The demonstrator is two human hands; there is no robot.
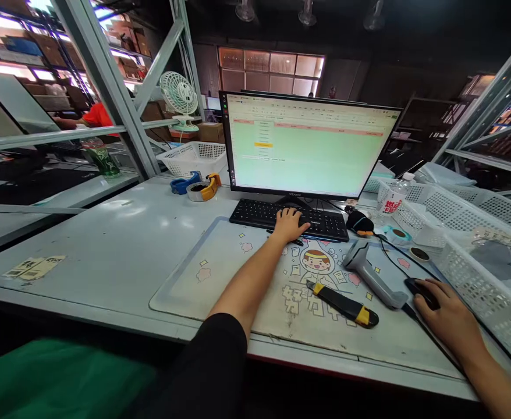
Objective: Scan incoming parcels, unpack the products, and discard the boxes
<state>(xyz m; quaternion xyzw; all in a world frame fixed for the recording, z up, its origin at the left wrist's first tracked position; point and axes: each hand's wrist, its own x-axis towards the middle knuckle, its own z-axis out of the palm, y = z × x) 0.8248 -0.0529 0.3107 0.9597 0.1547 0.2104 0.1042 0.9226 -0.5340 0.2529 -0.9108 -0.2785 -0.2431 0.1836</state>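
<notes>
My left hand rests on a black keyboard, its fingers spread over the keys. Behind it stands a monitor with a pale green spreadsheet on its screen. At the right, my right hand is curled over a black computer mouse. Between my arms, a black and yellow utility knife and a grey barcode scanner lie on a cartoon-printed desk mat. A dark pen lies partly hidden beneath my left wrist.
Tape dispensers and a white basket sit left of the monitor. White baskets, a plastic bottle and tape rolls line the right. Beyond the metal frame a person in a red shirt is partly visible.
</notes>
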